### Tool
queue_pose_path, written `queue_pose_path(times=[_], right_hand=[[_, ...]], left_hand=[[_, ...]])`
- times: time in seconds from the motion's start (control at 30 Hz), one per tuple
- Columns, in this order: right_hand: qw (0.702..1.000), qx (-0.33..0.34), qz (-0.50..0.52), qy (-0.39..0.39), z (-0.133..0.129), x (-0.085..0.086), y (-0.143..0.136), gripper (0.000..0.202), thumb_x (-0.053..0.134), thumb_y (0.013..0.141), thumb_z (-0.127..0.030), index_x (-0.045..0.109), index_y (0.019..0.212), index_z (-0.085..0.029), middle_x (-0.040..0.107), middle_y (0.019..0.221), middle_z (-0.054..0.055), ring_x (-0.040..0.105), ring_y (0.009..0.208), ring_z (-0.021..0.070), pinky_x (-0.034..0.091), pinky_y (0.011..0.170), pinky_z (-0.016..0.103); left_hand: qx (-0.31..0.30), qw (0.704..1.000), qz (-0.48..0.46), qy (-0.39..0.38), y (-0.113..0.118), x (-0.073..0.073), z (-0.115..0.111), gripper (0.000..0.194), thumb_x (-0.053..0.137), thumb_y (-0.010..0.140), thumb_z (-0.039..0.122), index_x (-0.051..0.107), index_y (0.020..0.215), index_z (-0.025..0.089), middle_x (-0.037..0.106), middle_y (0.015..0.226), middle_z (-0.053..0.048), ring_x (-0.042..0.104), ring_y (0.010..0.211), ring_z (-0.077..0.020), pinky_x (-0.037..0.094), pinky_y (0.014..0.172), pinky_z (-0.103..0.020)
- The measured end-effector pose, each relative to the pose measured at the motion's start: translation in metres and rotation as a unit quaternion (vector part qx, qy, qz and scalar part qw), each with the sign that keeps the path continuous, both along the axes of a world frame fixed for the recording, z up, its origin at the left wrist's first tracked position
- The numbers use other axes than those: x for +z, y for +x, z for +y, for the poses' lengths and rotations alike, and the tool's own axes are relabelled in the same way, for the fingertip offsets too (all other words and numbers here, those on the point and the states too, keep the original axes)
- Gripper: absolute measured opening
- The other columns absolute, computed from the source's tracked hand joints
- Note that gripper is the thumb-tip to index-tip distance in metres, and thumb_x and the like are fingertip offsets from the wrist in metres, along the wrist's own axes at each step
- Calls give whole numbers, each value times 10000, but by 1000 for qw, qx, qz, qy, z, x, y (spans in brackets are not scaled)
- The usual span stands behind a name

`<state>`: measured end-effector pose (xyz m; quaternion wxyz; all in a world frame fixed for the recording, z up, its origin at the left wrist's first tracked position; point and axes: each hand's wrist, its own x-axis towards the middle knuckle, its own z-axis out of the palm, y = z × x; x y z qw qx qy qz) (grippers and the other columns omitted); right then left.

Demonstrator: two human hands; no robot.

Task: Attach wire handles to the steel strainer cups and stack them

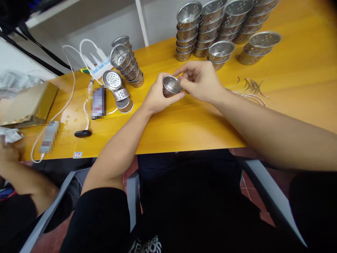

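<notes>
My left hand (pixel 155 96) is wrapped round a small perforated metal cup (pixel 171 85), its open mouth tilted up toward me. At the cup's right rim, my right hand (pixel 202 81) is closed, thumb and forefinger pinched together. Whether they grip the rim or something small is hidden. Behind my right wrist lies a loose bunch of thin curved metal wires (pixel 250 90). Just beyond my right hand stands a short stack of the same cups (pixel 221 52).
Tall stacks of cups (pixel 185 33) stand along the back right. A leaning stack (pixel 129 68) and tipped cups (pixel 122 94) are at left. Beyond are a power strip (pixel 101 66), phone (pixel 98 102), cables and cardboard box (pixel 28 103). A co-worker's arm (pixel 26 175) shows far left.
</notes>
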<state>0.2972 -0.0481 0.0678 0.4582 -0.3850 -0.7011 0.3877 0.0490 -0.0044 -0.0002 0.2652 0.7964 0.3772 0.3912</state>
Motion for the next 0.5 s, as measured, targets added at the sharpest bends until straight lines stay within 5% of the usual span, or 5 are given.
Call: queue_pose_path(times=[0.1, 0.27, 0.5], right_hand=[[997, 61, 6, -57, -5, 12, 8, 503, 1072, 1070, -781, 841, 1062, -335, 740, 828, 36, 596, 784, 258, 527, 723, 450], [986, 154, 0, -60, -6, 19, 17, 832, 1139, 811, -1047, 788, 1004, -318, 690, 803, 10, 518, 740, 216, 382, 650, 395], [991, 120, 15, -62, -3, 10, 12, 864, 1124, 822, -1067, 725, 982, -317, 637, 722, -16, 505, 650, 189, 390, 602, 392]], left_hand=[[-38, 999, 0, -3, -7, -4, 3, 871, 1031, 1027, 871, 678, 1573, 291, 835, 1445, -94, 886, 1348, -348, 708, 1349, -645], [-76, 997, -3, -9, -13, -3, 4, 911, 920, 1046, 992, 695, 1582, 291, 850, 1450, -92, 904, 1273, -304, 759, 1230, -550], [-74, 997, 9, -4, -9, -4, 9, 1050, 1022, 944, 995, 665, 1616, 272, 802, 1524, -109, 857, 1470, -380, 662, 1399, -647]])
